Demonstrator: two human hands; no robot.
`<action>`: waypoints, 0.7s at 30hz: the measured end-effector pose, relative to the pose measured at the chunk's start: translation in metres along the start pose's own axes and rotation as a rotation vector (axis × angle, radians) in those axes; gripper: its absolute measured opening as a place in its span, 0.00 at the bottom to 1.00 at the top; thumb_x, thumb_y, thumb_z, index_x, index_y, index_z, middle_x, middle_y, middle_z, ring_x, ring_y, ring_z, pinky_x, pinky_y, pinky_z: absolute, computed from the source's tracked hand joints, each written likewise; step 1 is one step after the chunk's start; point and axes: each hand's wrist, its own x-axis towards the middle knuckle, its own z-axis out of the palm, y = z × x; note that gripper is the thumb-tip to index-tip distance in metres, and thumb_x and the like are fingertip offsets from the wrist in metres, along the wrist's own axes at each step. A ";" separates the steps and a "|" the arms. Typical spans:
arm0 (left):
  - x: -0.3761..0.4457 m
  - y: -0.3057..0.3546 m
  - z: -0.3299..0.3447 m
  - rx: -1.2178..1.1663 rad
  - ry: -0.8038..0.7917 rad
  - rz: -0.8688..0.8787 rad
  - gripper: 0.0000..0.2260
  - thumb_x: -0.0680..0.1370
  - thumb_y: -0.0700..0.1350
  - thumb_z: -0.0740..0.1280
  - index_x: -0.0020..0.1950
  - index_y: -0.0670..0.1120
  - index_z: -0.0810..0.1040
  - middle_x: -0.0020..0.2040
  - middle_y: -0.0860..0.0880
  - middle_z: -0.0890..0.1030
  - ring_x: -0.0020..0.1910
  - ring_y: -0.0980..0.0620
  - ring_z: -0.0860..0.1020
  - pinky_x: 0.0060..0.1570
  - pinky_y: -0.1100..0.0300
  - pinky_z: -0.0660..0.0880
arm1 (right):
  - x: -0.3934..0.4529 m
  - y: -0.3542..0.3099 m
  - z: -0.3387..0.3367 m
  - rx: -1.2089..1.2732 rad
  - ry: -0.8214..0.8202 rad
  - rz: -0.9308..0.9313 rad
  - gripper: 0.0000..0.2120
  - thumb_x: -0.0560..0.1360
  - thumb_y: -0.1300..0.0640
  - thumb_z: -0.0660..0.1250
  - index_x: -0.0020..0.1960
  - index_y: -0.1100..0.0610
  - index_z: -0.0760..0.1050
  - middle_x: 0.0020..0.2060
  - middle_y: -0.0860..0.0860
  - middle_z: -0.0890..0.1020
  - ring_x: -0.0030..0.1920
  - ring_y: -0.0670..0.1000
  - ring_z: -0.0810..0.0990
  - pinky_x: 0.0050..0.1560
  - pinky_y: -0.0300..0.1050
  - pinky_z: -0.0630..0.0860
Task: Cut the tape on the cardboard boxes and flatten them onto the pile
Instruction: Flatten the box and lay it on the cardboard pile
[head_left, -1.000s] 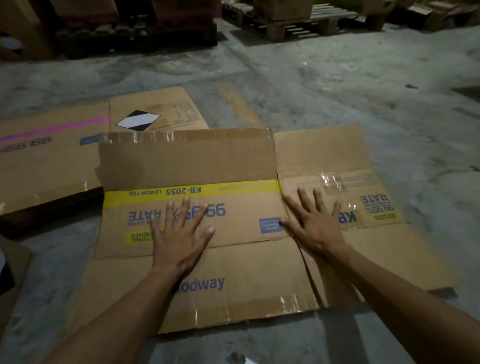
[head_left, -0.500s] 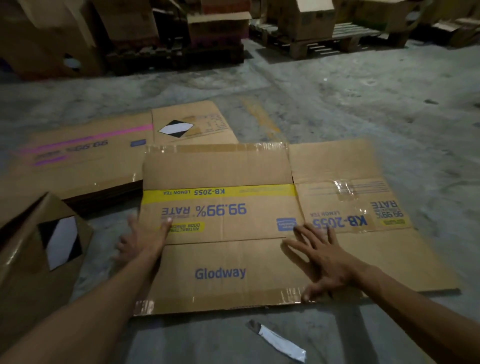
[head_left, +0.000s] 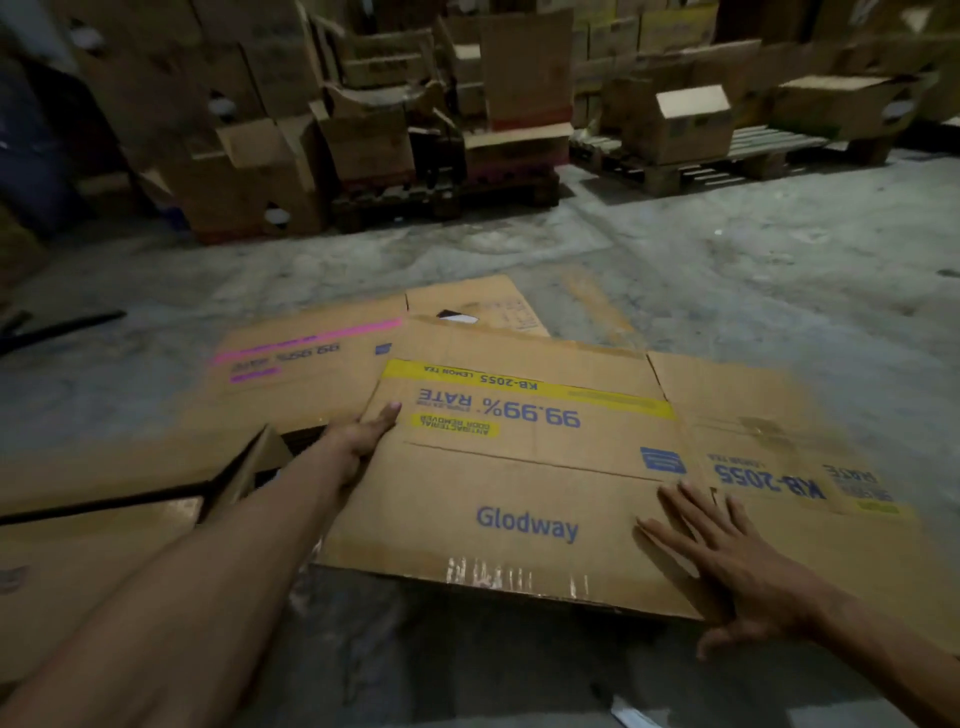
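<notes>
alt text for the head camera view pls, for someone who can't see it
A person's left hand grips the left edge of a flattened Glodway cardboard box on a concrete floor, while the right hand lies open on its near right part. A pile of flattened boxes lies to the left, with stacked cartons and pallets behind.

left hand fingers hidden under flattened box, far flap print blurred

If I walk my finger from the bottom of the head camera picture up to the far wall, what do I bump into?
Right hand resting on the Glodway box → flattened Glodway box → pink-striped flat cardboard → bare concrete floor → wooden pallet → stacked boxes at the back.
</notes>
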 end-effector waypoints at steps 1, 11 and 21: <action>0.008 0.008 -0.008 -0.021 0.004 0.027 0.39 0.65 0.65 0.75 0.66 0.41 0.76 0.59 0.40 0.81 0.54 0.43 0.81 0.53 0.52 0.78 | 0.001 -0.005 -0.001 -0.012 0.044 0.012 0.54 0.67 0.25 0.61 0.72 0.38 0.22 0.70 0.48 0.19 0.71 0.52 0.19 0.73 0.61 0.30; 0.027 0.096 -0.126 -0.161 0.134 0.106 0.35 0.63 0.67 0.74 0.57 0.40 0.80 0.49 0.44 0.82 0.47 0.45 0.81 0.51 0.48 0.79 | 0.084 -0.063 -0.090 0.032 0.573 0.086 0.51 0.74 0.59 0.70 0.73 0.29 0.34 0.78 0.53 0.55 0.77 0.60 0.48 0.71 0.68 0.55; 0.103 0.060 -0.234 0.949 0.165 0.339 0.30 0.74 0.69 0.60 0.72 0.56 0.70 0.74 0.46 0.69 0.72 0.43 0.67 0.70 0.50 0.63 | 0.298 -0.182 -0.184 0.003 0.520 -0.014 0.31 0.84 0.57 0.52 0.73 0.28 0.42 0.80 0.50 0.51 0.79 0.58 0.48 0.72 0.65 0.52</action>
